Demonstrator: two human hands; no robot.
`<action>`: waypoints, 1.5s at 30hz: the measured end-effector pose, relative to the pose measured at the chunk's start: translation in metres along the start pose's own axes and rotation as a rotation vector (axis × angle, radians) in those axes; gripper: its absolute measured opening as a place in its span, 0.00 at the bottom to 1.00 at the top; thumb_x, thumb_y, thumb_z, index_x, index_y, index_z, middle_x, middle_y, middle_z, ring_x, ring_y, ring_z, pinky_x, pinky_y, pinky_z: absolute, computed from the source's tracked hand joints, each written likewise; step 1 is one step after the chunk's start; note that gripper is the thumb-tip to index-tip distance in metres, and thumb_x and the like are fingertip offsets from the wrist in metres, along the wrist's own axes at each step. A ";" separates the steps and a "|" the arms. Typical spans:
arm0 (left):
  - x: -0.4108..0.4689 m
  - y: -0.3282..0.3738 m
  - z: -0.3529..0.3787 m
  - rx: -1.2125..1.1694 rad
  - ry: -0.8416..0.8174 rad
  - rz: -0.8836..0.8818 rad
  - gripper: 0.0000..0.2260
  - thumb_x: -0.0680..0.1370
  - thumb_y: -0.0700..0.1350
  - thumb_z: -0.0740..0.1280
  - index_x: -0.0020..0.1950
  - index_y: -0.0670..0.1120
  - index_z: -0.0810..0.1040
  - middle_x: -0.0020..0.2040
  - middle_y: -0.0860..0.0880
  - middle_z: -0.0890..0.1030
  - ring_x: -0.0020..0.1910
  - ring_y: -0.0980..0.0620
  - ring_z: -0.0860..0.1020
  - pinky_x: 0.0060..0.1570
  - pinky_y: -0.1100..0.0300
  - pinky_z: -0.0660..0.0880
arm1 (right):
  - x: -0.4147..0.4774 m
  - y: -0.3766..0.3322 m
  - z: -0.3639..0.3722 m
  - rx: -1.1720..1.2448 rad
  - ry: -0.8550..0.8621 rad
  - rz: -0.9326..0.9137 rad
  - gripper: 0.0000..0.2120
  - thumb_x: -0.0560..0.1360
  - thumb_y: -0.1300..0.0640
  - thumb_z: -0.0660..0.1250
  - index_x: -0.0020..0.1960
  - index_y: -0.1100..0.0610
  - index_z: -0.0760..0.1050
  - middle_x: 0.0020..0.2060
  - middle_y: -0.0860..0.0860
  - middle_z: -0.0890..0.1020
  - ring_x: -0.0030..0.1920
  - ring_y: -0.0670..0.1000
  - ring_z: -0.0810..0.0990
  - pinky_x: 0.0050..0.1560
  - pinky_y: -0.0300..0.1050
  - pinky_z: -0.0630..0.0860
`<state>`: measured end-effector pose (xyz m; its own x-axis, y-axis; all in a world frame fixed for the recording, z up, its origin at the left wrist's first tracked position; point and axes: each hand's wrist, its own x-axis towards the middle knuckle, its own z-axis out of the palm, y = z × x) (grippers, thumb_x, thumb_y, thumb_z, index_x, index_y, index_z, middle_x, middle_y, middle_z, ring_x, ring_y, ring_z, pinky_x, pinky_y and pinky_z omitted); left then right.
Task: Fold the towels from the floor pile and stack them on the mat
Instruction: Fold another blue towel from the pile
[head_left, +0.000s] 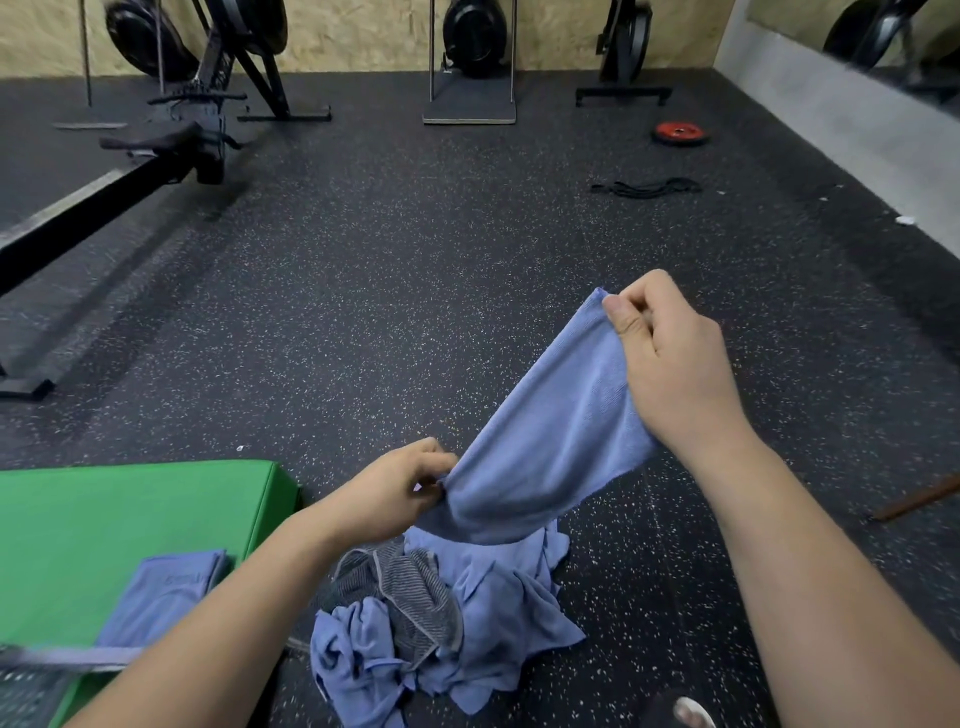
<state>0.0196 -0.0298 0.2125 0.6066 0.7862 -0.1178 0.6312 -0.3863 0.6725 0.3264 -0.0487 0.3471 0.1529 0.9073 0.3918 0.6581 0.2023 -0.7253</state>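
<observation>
Fingers of the right hand pinch the towel by its top corner at two o'clock; those of the left hand pinch its lower end, likely to pull it taut for folding. It hangs just above the pile at six; one folded towel lies on the mat at eight.

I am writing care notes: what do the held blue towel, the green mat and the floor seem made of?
Blue towel: likely microfibre, matte, fine ribbed weave, drapes softly. Green mat: probably vinyl-covered foam, smooth, slight sheen, thick edge. Floor: seems rubber, black with white specks.
</observation>
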 end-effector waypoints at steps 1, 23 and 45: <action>0.000 0.000 0.001 -0.033 -0.015 -0.012 0.14 0.77 0.35 0.68 0.48 0.55 0.82 0.49 0.57 0.73 0.49 0.55 0.77 0.55 0.52 0.75 | 0.000 0.000 0.000 -0.003 -0.001 0.000 0.13 0.88 0.49 0.62 0.48 0.56 0.71 0.31 0.51 0.72 0.31 0.48 0.67 0.38 0.48 0.67; -0.010 -0.021 -0.010 0.069 -0.027 -0.247 0.10 0.70 0.67 0.69 0.39 0.63 0.81 0.51 0.58 0.76 0.51 0.57 0.78 0.56 0.54 0.76 | 0.005 0.004 -0.011 0.018 0.078 0.031 0.13 0.88 0.48 0.62 0.49 0.54 0.71 0.31 0.50 0.72 0.33 0.51 0.68 0.38 0.50 0.68; -0.006 -0.016 -0.051 -0.822 0.494 -0.398 0.05 0.87 0.41 0.65 0.54 0.46 0.80 0.43 0.52 0.83 0.43 0.54 0.80 0.57 0.49 0.75 | 0.008 0.011 -0.006 -0.016 0.211 0.111 0.12 0.89 0.48 0.57 0.52 0.55 0.69 0.35 0.48 0.74 0.34 0.45 0.70 0.36 0.43 0.67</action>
<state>-0.0188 -0.0033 0.2398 0.0444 0.9665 -0.2526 0.1054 0.2469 0.9633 0.3394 -0.0419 0.3460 0.3748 0.8259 0.4213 0.6399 0.0983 -0.7621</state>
